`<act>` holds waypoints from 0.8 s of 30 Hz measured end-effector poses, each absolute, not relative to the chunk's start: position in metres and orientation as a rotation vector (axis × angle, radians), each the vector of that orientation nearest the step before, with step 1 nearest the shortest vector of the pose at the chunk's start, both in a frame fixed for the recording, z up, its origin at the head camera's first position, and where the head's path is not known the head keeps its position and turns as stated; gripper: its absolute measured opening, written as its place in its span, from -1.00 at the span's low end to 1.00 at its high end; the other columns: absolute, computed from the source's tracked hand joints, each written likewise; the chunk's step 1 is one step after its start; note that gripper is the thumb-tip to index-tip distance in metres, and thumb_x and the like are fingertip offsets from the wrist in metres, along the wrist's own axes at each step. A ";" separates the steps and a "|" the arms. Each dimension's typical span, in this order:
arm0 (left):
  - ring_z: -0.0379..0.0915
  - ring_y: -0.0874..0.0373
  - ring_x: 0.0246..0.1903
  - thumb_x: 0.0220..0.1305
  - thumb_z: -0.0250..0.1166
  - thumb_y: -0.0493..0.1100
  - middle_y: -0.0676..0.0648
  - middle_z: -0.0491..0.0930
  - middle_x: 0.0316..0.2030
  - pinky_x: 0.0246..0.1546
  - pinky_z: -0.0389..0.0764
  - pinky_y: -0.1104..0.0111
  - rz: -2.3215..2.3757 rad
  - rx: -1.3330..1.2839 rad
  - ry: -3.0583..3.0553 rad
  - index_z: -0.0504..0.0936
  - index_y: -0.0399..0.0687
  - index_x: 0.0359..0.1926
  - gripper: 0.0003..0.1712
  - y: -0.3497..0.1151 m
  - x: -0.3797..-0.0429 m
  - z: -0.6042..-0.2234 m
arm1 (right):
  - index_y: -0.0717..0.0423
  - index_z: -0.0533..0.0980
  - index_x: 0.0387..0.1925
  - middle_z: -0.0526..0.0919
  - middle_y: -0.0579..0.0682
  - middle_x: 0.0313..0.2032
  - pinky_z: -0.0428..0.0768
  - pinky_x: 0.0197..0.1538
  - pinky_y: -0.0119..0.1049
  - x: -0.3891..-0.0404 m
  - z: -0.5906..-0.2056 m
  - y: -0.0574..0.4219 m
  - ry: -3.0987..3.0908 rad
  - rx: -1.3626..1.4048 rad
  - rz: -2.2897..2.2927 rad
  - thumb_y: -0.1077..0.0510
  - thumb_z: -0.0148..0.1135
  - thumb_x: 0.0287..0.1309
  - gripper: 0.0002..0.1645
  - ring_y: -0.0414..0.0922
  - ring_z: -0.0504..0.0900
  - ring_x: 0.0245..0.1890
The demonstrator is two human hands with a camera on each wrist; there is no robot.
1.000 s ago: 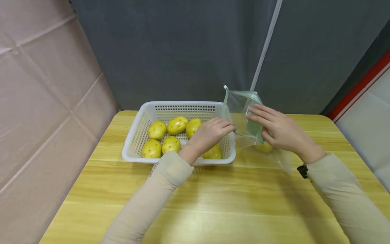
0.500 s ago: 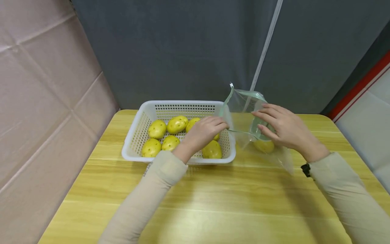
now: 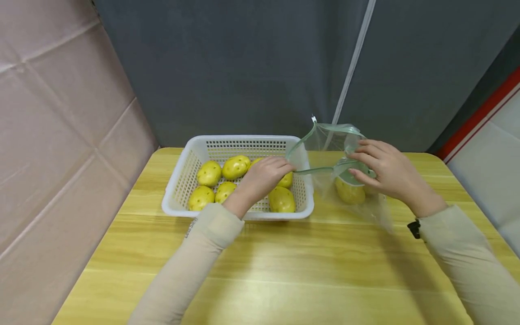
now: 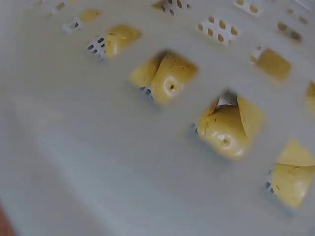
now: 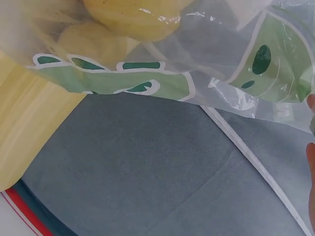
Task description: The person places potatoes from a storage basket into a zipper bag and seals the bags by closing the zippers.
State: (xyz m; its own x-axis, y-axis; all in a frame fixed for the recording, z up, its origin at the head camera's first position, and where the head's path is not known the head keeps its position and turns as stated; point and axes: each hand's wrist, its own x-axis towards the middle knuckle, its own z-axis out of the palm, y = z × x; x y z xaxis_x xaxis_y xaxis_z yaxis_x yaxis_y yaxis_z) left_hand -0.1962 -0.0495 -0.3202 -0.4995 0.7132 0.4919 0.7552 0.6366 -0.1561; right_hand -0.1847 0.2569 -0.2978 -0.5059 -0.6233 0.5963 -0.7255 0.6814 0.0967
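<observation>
A clear zip bag [image 3: 314,170] with a green-edged mouth stands between the hands in the head view, its mouth spread apart. My left hand [image 3: 264,176], above the white basket, pinches the left edge of that mouth. At the opposite edge, my right hand [image 3: 387,174] grips the plastic between thumb and fingers. A yellow potato [image 3: 349,192] shows low in the bag; the right wrist view shows more than one potato [image 5: 133,17] through the green-printed plastic [image 5: 147,81]. Only fingertips [image 5: 311,167] of the right hand appear there.
The white perforated basket [image 3: 175,180] holds several potatoes [image 3: 209,173] left of the bag. Its wall [image 4: 108,137] fills the left wrist view. Both stand on a wooden table [image 3: 276,280], before a grey curtain [image 3: 227,67].
My left hand has drawn the bag's edge leftward and my right hand has shifted right, so the mouth is wider. The potato inside shows more clearly. The basket has stayed put.
</observation>
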 end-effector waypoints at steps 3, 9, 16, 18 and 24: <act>0.59 0.19 -0.02 0.26 0.15 -0.38 0.05 0.68 -0.10 0.11 0.55 0.39 -0.110 -1.135 -2.324 0.63 0.00 -0.03 -0.68 -0.050 -0.197 -0.322 | 0.25 0.64 -0.22 0.67 0.20 -0.23 0.46 0.12 0.08 -0.186 -0.300 0.256 -2.248 1.041 0.224 -0.34 -0.33 0.38 -0.16 0.17 0.53 0.01; 0.60 0.18 -0.06 0.29 0.18 -0.32 0.03 0.68 -0.14 0.07 0.58 0.40 -0.163 -1.138 -2.316 0.65 -0.02 -0.07 -0.76 -0.049 -0.197 -0.325 | 0.23 0.64 -0.28 0.67 0.16 -0.22 0.59 -0.07 0.01 -0.186 -0.302 0.254 -2.215 1.054 0.225 -0.26 -0.28 0.40 -0.25 0.12 0.54 0.02; 0.58 0.09 0.02 0.29 0.20 -0.25 -0.07 0.62 0.04 0.07 0.59 0.36 -0.209 -1.092 -2.368 0.56 -0.12 0.10 -0.65 -0.051 -0.199 -0.329 | 0.25 0.64 -0.31 0.67 0.16 -0.26 0.61 -0.13 -0.03 -0.185 -0.305 0.254 -2.168 1.060 0.234 -0.22 -0.24 0.40 -0.29 0.12 0.55 0.01; 0.57 0.05 0.04 0.29 0.22 -0.23 -0.12 0.58 0.10 0.07 0.60 0.33 -0.226 -1.058 -2.413 0.49 -0.17 0.17 -0.57 -0.051 -0.200 -0.331 | 0.26 0.64 -0.31 0.68 0.17 -0.27 0.60 -0.10 -0.04 -0.186 -0.306 0.255 -2.154 1.067 0.240 -0.20 -0.22 0.40 -0.30 0.13 0.56 0.00; 0.48 -0.01 0.16 0.30 0.23 -0.14 -0.18 0.49 0.19 0.20 0.52 0.26 -0.280 -0.957 -2.572 0.35 -0.26 0.28 -0.42 -0.055 -0.201 -0.334 | 0.27 0.64 -0.31 0.68 0.19 -0.27 0.55 -0.02 -0.05 -0.187 -0.307 0.256 -2.123 1.080 0.263 -0.17 -0.17 0.40 -0.35 0.15 0.56 0.00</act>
